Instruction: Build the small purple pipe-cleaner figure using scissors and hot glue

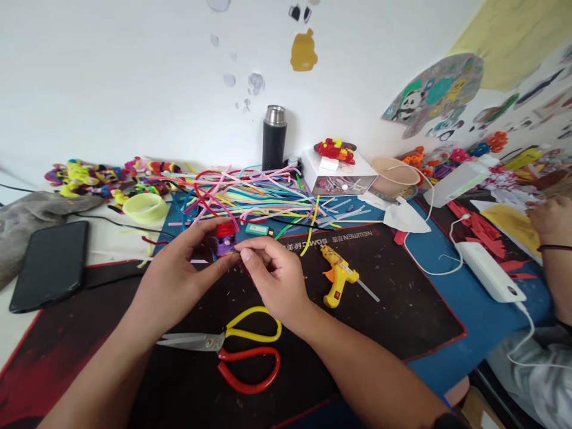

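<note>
Between both hands is a small pipe-cleaner figure (226,243), purple with a red top. My left hand (179,271) grips it from the left, thumb below and fingers behind. On its right side, my right hand (277,277) pinches with thumb and index finger at the figure's edge; whether a small piece is in that pinch is hidden. Below the hands, scissors (214,342) with one yellow and one red handle lie on the dark mat (384,316). A yellow glue gun (338,277) with a clear stick in its back rests right of my right hand.
Loose colourful pipe cleaners (250,193) are heaped behind the hands, before a black thermos (274,140). A phone (51,265) lies at left. Finished pipe-cleaner figures (84,176) sit behind it. At right are a white power bank (491,271) with cables and another person's arm (556,256).
</note>
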`<state>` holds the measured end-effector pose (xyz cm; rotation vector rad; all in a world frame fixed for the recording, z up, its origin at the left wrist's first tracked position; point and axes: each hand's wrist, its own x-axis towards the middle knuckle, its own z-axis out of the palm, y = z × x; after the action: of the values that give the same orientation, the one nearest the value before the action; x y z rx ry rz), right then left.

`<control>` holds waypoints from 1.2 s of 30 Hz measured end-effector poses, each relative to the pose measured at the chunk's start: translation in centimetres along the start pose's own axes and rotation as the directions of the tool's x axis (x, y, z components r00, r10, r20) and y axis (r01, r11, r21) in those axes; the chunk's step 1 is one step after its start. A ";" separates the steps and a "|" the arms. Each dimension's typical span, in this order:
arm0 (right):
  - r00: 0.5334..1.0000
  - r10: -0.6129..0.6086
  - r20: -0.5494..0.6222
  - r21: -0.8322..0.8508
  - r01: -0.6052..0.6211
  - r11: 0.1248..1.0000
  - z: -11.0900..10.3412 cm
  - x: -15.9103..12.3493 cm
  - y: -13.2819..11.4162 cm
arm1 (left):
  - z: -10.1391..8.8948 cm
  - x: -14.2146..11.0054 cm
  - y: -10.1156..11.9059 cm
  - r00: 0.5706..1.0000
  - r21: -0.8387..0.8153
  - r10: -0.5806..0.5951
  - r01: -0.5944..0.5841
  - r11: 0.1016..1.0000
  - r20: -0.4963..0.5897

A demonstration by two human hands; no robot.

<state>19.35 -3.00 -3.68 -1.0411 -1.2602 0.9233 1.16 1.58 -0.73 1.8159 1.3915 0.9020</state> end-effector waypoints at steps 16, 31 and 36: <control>0.983 0.185 0.019 0.216 -0.184 0.959 0.1 0.0 0.9 | 0.0 -0.3 0.5 0.997 -0.231 -0.040 0.055 0.971 0.070; 0.884 0.374 0.280 0.438 -0.464 0.770 0.2 0.6 0.1 | 0.2 -0.5 -0.1 0.999 -0.077 0.007 -0.003 0.997 0.054; 0.871 0.385 0.306 0.452 -0.489 0.746 0.3 0.7 0.2 | 0.2 -0.4 0.0 0.995 0.015 0.096 -0.096 0.995 0.039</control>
<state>19.17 -2.28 -3.67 -0.8295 -0.8363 1.6661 1.25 1.18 -0.94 1.9163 1.3012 0.9024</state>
